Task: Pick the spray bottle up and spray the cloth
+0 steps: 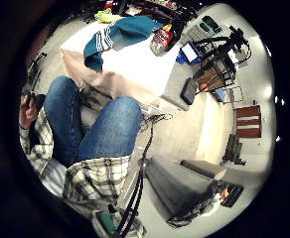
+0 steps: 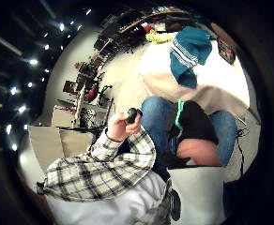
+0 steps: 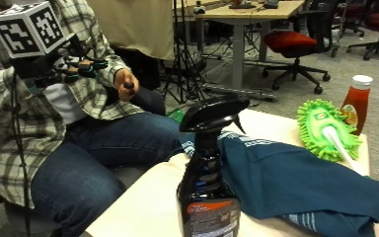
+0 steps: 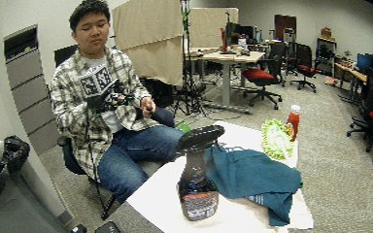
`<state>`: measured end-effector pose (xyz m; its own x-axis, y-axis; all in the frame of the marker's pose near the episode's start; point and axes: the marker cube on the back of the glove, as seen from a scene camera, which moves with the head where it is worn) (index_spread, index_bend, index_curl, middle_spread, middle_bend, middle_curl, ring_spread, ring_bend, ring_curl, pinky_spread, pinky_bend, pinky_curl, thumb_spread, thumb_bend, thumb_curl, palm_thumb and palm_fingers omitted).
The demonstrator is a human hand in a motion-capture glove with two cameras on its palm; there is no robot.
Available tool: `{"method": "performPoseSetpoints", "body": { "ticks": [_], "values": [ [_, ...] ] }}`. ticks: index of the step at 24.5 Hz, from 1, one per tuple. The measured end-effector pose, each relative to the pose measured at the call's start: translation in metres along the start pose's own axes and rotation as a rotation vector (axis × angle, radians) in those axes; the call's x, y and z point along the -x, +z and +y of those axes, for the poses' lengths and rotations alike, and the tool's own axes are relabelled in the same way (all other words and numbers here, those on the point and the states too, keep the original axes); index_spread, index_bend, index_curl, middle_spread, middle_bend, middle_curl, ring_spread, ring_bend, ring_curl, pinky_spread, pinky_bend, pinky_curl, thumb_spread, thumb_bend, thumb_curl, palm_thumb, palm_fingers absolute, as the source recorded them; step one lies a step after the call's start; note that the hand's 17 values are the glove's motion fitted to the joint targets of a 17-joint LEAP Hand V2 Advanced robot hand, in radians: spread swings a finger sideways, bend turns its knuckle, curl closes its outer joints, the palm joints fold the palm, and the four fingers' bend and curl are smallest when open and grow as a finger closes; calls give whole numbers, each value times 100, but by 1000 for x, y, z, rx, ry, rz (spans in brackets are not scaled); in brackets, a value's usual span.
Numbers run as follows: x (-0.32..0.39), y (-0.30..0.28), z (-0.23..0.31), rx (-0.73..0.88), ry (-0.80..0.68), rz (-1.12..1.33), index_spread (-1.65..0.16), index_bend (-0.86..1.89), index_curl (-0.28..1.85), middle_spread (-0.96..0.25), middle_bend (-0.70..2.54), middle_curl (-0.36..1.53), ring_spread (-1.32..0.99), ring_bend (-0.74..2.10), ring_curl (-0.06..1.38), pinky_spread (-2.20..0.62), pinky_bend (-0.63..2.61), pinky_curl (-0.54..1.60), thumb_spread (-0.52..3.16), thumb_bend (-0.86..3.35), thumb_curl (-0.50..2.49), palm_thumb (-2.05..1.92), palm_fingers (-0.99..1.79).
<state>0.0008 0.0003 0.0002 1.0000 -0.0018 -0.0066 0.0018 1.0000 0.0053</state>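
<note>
White table [image 3: 151, 207], dark spray bottle [image 3: 207, 192], label writing unreadable.

— Where does the spray bottle [image 3: 206, 187] stand?
— At the bottom centre of the outside view, on the table [image 3: 147, 202], just left of the cloth [image 3: 294, 182].

— And behind the cloth?
— The duster [image 3: 327, 128] lies at upper right, with the sauce bottle [image 3: 357, 101] behind it at the table's far edge.

— The person?
— Seated at the frame's left, behind the table, right hand [image 3: 78, 66] raised at chest height in the upper left, well apart from the bottle.
</note>
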Motion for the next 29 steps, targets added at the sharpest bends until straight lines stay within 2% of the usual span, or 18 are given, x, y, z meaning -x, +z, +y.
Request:
{"method": "performPoseSetpoints", "body": {
  "ticks": [5,12,19,29],
  "values": [
    [-1,0,0,-6,9,0,-23,28,13,-4,20,9,8,21,6,14,24,10,65,35,16,52,19],
    [-2,3,-2,6,16,-4,-29,26,20,-5,19,14,11,21,10,17,23,15,93,35,22,54,18],
    [-16,9,-20,3,55,-20,-31,24,24,-5,18,17,12,21,12,19,22,18,108,32,28,55,16],
    [-66,6,-79,-59,152,-69,-30,17,26,-3,19,22,12,29,17,20,21,22,118,24,32,52,22]
  ]
}}
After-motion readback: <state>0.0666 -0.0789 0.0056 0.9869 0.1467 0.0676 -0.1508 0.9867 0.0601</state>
